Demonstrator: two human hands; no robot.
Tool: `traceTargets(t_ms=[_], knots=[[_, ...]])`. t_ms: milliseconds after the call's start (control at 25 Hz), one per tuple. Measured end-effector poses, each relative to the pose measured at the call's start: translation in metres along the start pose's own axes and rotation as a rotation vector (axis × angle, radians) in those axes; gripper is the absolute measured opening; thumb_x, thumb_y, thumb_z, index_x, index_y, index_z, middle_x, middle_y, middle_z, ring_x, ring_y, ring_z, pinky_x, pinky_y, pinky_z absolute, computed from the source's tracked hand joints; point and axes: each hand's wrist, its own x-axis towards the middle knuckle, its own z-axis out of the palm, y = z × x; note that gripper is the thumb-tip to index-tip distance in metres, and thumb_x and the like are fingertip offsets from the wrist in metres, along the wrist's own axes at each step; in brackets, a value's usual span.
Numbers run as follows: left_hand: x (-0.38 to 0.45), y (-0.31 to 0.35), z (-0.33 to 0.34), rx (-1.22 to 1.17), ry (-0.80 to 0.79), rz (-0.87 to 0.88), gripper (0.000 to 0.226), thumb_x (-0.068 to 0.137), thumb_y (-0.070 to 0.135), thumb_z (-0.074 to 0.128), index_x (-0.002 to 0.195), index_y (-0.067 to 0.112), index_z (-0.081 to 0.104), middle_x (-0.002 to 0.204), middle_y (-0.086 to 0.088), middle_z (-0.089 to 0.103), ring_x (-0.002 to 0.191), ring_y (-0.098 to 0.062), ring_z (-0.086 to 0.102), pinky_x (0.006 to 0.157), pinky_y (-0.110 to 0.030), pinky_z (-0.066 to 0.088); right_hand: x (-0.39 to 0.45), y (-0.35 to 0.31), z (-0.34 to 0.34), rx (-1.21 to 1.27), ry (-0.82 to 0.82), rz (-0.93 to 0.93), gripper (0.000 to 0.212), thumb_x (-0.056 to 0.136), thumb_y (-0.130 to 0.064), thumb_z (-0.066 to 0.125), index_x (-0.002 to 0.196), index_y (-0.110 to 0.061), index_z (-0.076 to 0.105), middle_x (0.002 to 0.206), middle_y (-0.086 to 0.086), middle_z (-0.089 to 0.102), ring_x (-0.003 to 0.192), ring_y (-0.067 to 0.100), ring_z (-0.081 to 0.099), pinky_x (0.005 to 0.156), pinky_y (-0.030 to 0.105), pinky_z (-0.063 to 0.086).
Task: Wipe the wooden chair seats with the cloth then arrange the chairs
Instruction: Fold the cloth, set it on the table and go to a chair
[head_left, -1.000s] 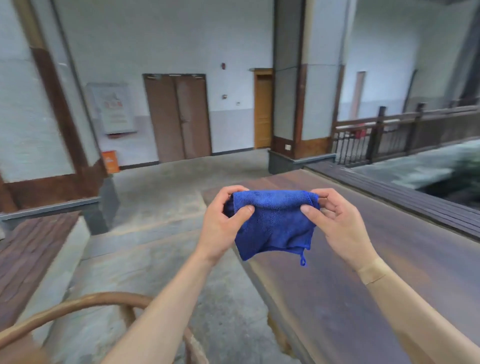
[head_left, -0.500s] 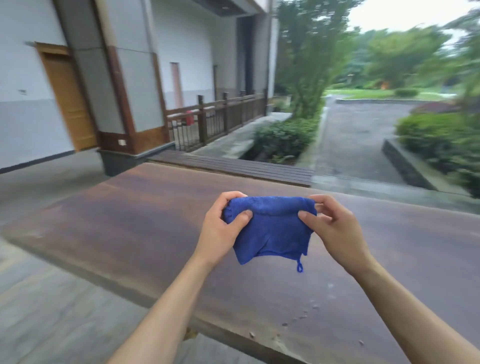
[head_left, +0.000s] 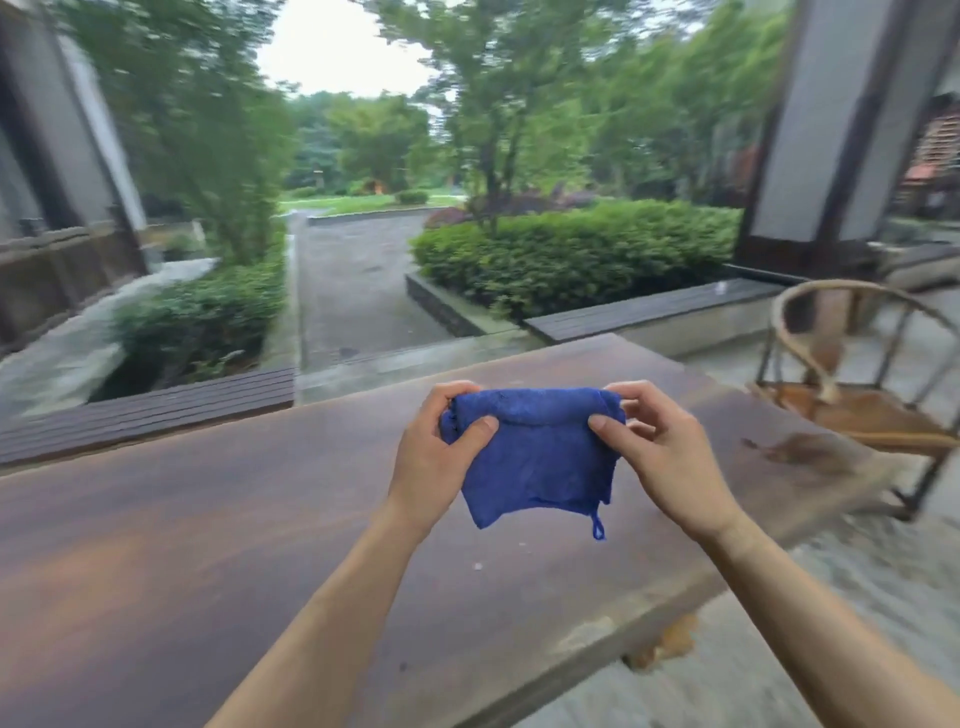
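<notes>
A folded blue cloth (head_left: 540, 457) hangs in the air above the long dark wooden table (head_left: 208, 545). My left hand (head_left: 436, 452) pinches its upper left corner and my right hand (head_left: 660, 447) pinches its upper right corner. A small loop dangles from the cloth's lower right edge. At the right end of the table stands a wooden chair (head_left: 857, 405) with a curved back rail and a brown seat, well to the right of my right hand.
Low slatted benches (head_left: 156, 410) run behind the table. A grey pillar (head_left: 831, 130) rises at the right behind the chair. Hedges, trees and a paved path lie beyond. Stone floor shows at the lower right.
My view has swung to the right, from the building and doors to the garden. The chair at the right has come into view. Both hands hold the cloth the same way.
</notes>
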Motion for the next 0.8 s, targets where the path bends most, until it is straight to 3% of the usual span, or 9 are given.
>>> traceTargets(t_ms=[160, 400, 680, 800], knots=[[0.034, -0.009, 0.115, -0.088, -0.153, 0.013, 0.028, 0.088, 0.001, 0.069, 0.098, 0.026, 0.063, 0.092, 0.02, 0.069, 0.088, -0.003, 0.064, 0.079, -0.017, 0.051, 0.006, 0.033, -0.102, -0.09, 0.157, 0.019, 0.02, 0.088, -0.013, 0.072, 0.098, -0.029, 0.067, 0.089, 0.001, 0.073, 0.074, 0.013, 0.067, 0.075, 0.037, 0.055], [0.061, -0.032, 0.255, -0.18, -0.369, -0.006, 0.025, 0.088, -0.001, 0.069, 0.099, 0.02, 0.063, 0.089, 0.019, 0.069, 0.083, -0.002, 0.063, 0.075, -0.016, 0.05, 0.007, 0.08, -0.217, -0.158, 0.347, 0.095, 0.021, 0.088, -0.009, 0.072, 0.098, -0.027, 0.067, 0.086, 0.003, 0.073, 0.07, 0.012, 0.065, 0.071, 0.034, 0.053], [0.115, -0.079, 0.353, -0.206, -0.529, -0.043, 0.026, 0.09, 0.003, 0.068, 0.102, 0.025, 0.064, 0.095, 0.014, 0.069, 0.089, -0.006, 0.064, 0.079, -0.021, 0.052, 0.039, 0.144, -0.277, -0.214, 0.483, 0.161, 0.033, 0.089, -0.01, 0.072, 0.091, -0.043, 0.067, 0.083, -0.001, 0.071, 0.071, 0.013, 0.061, 0.073, 0.034, 0.054], [0.146, -0.105, 0.388, -0.228, -0.571, -0.044, 0.028, 0.09, 0.003, 0.068, 0.101, 0.028, 0.063, 0.095, 0.016, 0.069, 0.089, -0.004, 0.064, 0.079, -0.019, 0.051, 0.065, 0.173, -0.295, -0.227, 0.527, 0.179, 0.028, 0.089, -0.01, 0.072, 0.095, -0.037, 0.068, 0.084, 0.001, 0.071, 0.071, 0.014, 0.062, 0.073, 0.035, 0.054]])
